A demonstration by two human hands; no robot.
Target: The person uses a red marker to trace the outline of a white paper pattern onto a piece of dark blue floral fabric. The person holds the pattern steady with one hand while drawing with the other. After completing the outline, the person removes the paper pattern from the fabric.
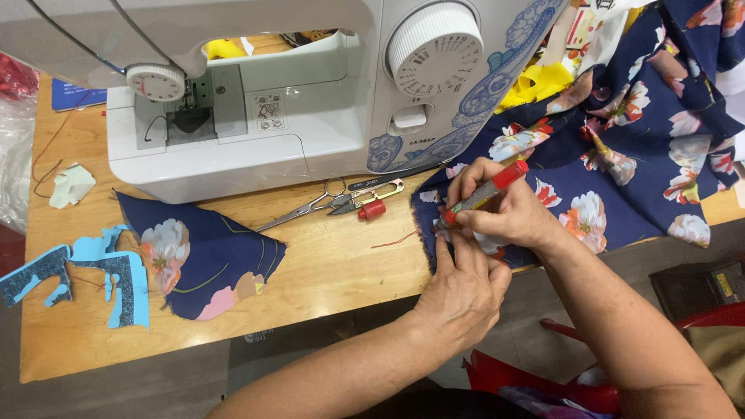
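On the wooden table (pixel 341 256), right hand (pixel 504 213) fingers grip the marker (pixel 485 192).

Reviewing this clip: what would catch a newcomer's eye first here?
The white sewing machine fills the top of the view, at the back of the wooden table. At the table's right edge, the right hand holds a red-capped marker to navy floral fabric, while the left hand steadies the cloth. Scissors lie just before the machine.
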